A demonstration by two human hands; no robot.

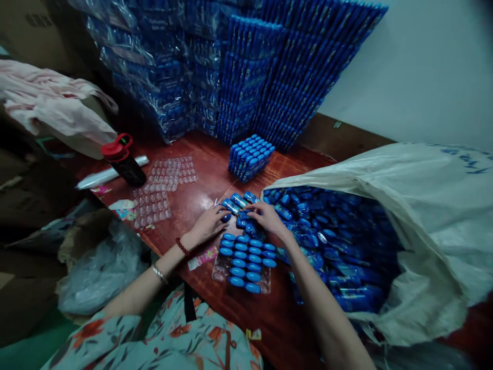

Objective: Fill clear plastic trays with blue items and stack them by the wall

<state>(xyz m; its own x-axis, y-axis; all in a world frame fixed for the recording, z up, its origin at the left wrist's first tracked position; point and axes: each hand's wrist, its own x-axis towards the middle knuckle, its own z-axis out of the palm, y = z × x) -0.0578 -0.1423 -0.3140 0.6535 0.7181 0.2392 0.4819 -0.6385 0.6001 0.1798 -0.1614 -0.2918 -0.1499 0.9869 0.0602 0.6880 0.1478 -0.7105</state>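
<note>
Small blue oblong containers with printed labels are all around my hands; I cannot tell their exact kind. My left hand point(209, 222) curls its fingers around a dark blue container point(225, 217). My right hand point(267, 216) is closed, its fingertips on a blue container point(245, 215) among several lying loose. Beyond the fingers, a short row of labelled containers point(230, 206) lies on its side. Nearer to me, blue containers point(241, 255) stand upright in rows, oval ends up, in a clear moulded plastic tray point(264, 283) with some pockets bare.
An open white sack point(427, 205) full of blue containers lies at the right. A packed block point(252, 156) stands ahead, before tall wrapped stacks point(246, 77). At the left are clear trays point(152, 208), a red-lidded bottle point(125, 163) and a plastic roll point(100, 176).
</note>
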